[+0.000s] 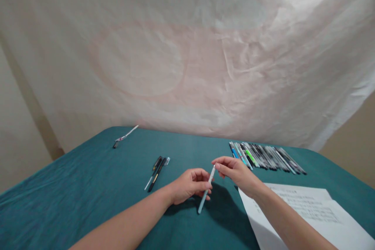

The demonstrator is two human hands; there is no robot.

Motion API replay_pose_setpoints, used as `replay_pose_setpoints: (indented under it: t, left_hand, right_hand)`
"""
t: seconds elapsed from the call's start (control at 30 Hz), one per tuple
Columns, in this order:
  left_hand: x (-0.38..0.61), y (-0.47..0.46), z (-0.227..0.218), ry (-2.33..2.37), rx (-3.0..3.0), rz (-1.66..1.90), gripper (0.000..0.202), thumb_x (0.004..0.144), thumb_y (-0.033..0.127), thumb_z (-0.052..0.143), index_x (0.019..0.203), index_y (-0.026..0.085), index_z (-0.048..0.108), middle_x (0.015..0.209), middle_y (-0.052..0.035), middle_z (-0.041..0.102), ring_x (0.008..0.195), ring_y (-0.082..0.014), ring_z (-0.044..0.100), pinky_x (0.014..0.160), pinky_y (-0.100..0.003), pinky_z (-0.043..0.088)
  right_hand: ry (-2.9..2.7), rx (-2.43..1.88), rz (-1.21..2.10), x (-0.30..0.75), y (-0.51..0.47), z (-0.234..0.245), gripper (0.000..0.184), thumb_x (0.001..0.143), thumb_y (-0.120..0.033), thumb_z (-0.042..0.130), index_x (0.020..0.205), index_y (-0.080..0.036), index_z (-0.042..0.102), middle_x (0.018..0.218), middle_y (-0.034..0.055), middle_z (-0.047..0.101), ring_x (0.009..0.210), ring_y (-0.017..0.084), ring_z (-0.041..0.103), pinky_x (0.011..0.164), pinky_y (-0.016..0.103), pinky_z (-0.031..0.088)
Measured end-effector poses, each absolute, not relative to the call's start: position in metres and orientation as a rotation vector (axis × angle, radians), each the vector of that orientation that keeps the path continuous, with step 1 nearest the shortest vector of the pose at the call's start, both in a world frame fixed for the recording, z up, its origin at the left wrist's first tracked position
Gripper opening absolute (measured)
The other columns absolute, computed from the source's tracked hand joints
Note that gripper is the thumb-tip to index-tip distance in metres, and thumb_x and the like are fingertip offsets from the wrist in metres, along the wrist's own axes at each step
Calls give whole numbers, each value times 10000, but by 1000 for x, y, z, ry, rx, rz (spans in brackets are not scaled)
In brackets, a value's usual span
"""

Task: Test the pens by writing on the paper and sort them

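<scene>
A pale blue-green pen (pixel 203 202) is held at a slant above the cloth, its lower end pointing toward me. My left hand (pixel 190 185) grips it around the middle, thumb on the near side. At the pen's upper end, the fingertips of my right hand (pixel 234 170) are pinched together on its whitish tip. Whether a small part sits between those fingertips is too small to tell. To the left of my left hand lie a black pen (pixel 157 174), a clear thin pen piece or refill (pixel 149 183) and a clear cap (pixel 167 161).
A long row of pens (pixel 266 157) lies at the back right. Sheets of paper with writing (pixel 310 207) lie under my right forearm. At the far left is a thin white item with a dark end (pixel 125 136). Green cloth (pixel 88 191) covers the table; a pale sheet (pixel 187 54) hangs behind.
</scene>
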State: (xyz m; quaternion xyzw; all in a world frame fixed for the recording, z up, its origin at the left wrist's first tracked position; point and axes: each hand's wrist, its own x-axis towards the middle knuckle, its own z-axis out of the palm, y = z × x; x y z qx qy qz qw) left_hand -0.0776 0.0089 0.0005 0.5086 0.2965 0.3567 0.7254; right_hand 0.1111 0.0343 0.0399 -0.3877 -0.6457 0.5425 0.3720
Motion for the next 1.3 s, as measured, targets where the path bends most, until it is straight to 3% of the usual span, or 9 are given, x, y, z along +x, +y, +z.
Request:
replay_pose_setpoints:
  t: [0.37,0.47,0.57,0.63,0.87,1.07,1.3]
  left_hand:
    - [-76,6,3,657,1154,795,292,653,305,719,861,139,597,752,-18,569,692,-128,555,662,-315,501]
    - [-76,6,6,657,1133,811,287,665,318,709,865,142,601,779,-25,580,697,-122,548,674,-309,494]
    - [-76,7,6,637,1120,814,282,679,300,701,889,145,596,788,-31,583,699,-122,547,664,-303,491]
    - [-76,8,5,632,1109,819,268,679,288,702,879,149,592,794,-29,580,702,-122,550,668,-310,492]
    - [-77,9,2,632,1061,828,255,660,271,719,841,147,588,790,-15,568,712,-122,550,712,-354,492]
    - [-77,10,3,645,1062,833,275,653,277,722,858,147,593,782,-16,569,710,-128,555,698,-345,494]
    - [-77,9,4,662,1067,823,280,639,279,730,848,144,601,784,-19,576,704,-129,556,701,-343,494]
  right_hand:
    - [-1671,-960,1387,107,30,35,279,749,-429,597,697,-166,520,587,-26,546,553,90,472,561,227,380]
    - [-1624,-907,1559,106,27,34,271,750,-421,603,840,-172,542,664,-7,578,613,107,517,573,238,407]
    - [-1542,-877,1685,106,27,34,383,761,-421,590,1059,-186,542,870,51,606,757,143,558,601,255,431]
    - [-1504,-864,1696,106,28,31,388,781,-431,558,1076,-178,569,957,80,604,816,161,561,632,272,439]
    - [-1523,-884,1491,101,31,21,309,766,-409,579,912,-149,660,760,54,635,693,138,548,606,262,412]
    - [-1425,-856,1608,101,29,24,393,764,-441,570,1042,-168,624,902,82,635,784,167,568,640,280,431]
    - [-1468,-934,1449,98,30,24,297,707,-430,642,754,-137,625,661,15,586,583,98,492,545,228,392]
